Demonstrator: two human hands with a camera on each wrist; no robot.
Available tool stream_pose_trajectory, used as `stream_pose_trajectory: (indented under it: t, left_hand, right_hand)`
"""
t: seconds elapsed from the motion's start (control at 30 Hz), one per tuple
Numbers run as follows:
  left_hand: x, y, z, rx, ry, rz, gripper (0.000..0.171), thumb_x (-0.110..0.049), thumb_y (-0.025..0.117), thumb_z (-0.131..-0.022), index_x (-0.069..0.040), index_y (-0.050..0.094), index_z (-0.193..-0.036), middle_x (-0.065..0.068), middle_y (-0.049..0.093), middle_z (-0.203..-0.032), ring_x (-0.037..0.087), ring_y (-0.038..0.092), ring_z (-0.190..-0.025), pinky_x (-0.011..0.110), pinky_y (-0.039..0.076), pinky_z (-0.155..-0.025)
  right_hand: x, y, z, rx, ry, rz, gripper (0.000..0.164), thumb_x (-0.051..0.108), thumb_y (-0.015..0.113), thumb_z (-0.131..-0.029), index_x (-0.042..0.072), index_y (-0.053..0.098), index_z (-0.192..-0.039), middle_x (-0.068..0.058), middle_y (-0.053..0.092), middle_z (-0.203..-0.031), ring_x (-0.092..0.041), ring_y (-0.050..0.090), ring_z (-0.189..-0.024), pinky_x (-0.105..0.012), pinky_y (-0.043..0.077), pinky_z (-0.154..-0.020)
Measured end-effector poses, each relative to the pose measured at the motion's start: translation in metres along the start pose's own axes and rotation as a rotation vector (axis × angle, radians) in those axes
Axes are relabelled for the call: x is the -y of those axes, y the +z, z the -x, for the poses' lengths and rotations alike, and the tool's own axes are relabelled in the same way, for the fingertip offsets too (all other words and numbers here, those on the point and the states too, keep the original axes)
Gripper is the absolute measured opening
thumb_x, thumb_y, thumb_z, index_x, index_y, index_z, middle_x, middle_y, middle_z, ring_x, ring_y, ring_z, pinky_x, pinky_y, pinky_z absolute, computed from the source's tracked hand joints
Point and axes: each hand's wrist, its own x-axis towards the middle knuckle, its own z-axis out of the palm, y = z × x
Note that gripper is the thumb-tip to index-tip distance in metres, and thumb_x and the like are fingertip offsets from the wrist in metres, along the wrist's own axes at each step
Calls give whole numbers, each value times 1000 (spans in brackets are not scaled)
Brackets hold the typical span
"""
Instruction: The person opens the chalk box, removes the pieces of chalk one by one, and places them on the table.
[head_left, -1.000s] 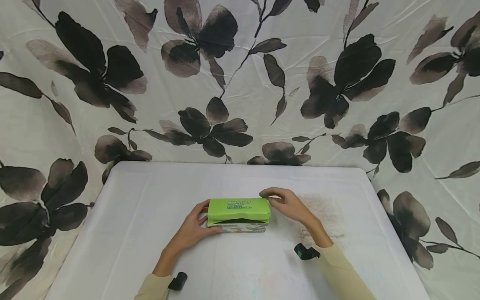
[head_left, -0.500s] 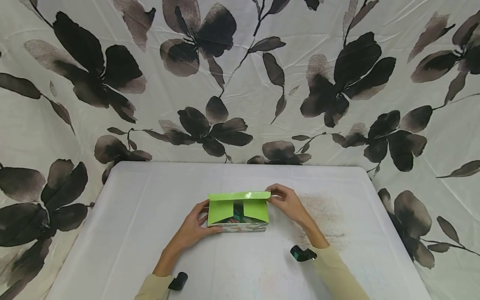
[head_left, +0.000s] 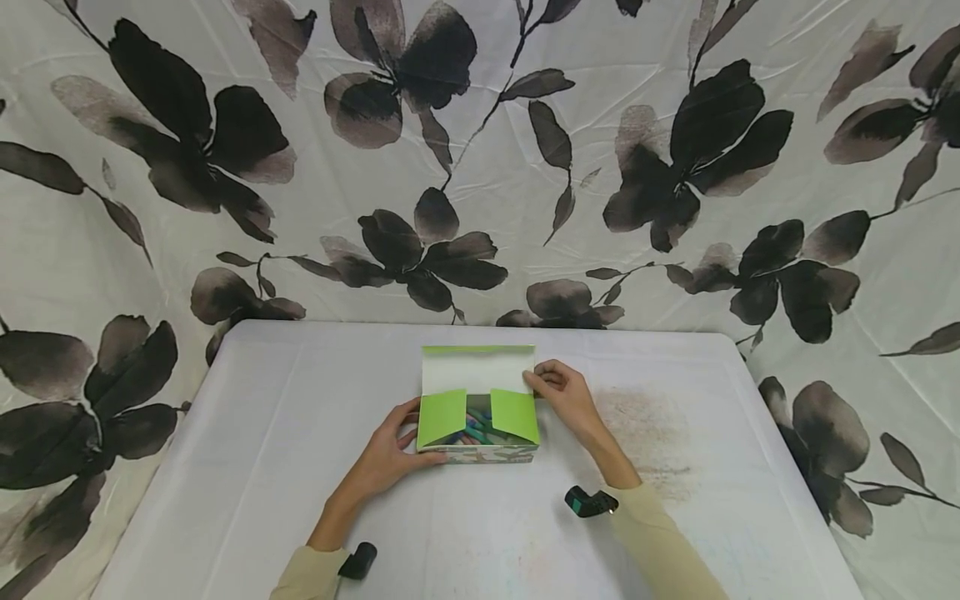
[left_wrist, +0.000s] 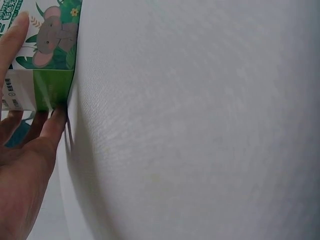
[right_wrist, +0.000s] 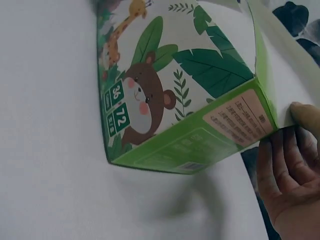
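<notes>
A cardboard box [head_left: 483, 455] with green flaps [head_left: 442, 414] and animal pictures stands on the table. Its lid [head_left: 472, 369] is raised at the back, white inside. Between the two inner flaps show several coloured pen-like sticks [head_left: 476, 429]. My left hand [head_left: 381, 458] holds the box's left end, thumb at the front and fingers round the side; the left wrist view shows the elephant print [left_wrist: 55, 37] beside that thumb. With thumb and fingers, my right hand [head_left: 567, 402] pinches the right edge of the lid. In the right wrist view, the bear-printed front [right_wrist: 145, 102] faces the camera.
A white cloth covers the table [head_left: 300, 375], with a brownish smudge [head_left: 648, 425] right of the box. Behind the table hangs a floral curtain [head_left: 480, 167]. A small black device sits on each wrist, one by the left sleeve [head_left: 307, 575].
The right hand has swung the lid up and back from lying over the box, uncovering the inner flaps and the sticks. The left hand keeps its hold on the left end.
</notes>
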Motion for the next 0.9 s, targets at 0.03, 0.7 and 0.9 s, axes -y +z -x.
stream_pose_trajectory:
  t: [0.03,0.7,0.9]
  left_hand:
    - [-1,0,0,0,-2,-1,102,-17,96,-74,-4,36,-155,15,45,-146,31,46,-132,37,42,-112]
    - [-3,-2,1,21,-25,-16,106,-18,95,-74,-4,32,-157,17,43,-148,33,43,-135,33,40,-113]
    - [-7,-3,6,36,-57,-23,110,-20,94,-76,-6,26,-161,17,42,-149,32,42,-137,38,41,-114]
  right_hand:
    - [0,1,-1,-18,11,1,29,24,74,-98,0,65,-111,-14,66,-93,-16,68,-84,-46,57,-90]
    - [-9,18,3,-179,219,67,42,39,79,-92,1,71,-109,-3,71,-87,-15,62,-84,-29,54,-77]
    - [-9,20,14,-215,111,38,40,40,78,-93,4,69,-109,-7,67,-92,-19,64,-84,-31,57,-77]
